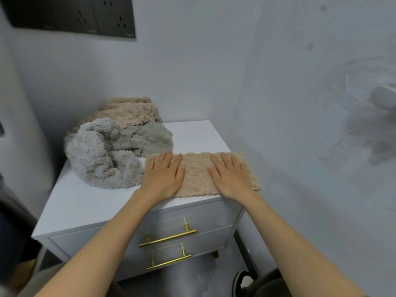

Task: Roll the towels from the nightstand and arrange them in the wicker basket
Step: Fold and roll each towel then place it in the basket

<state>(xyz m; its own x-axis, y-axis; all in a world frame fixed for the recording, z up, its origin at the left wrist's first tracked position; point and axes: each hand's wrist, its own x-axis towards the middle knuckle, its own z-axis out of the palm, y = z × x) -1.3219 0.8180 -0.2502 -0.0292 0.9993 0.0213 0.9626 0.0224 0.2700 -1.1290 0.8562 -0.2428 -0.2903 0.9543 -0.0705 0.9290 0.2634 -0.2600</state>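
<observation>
Pale grey walls close in a corner where a white nightstand (188, 133) stands, its two drawers fitted with brass handles (167, 238), and a dark socket panel (70, 16) hangs at the upper left of the frame. At the centre of the frame a beige towel (198, 174) lies spread flat along the nightstand's near edge, its scalloped hem just at the lip. The left hand (165, 175) rests flat on the towel's left end, fingers straight and spread; the right hand (230, 175) lies flat on the right part in the same way. Neither hand grips anything; both press palm-down on the cloth.

Left of centre sits a heap of unrolled towels: a crumpled grey towel (100, 153) in front, touching the flat towel's left end, and more beige towels (128, 112) piled behind it against the wall. No wicker basket is in view.

The towel looks light, soft and fluffy, limp rather than stiff, so it should roll easily but may spring loose or skew. A sensible hold is likely one short end, pinched at both corners and rolled evenly across the top while the palms keep it taut.
</observation>
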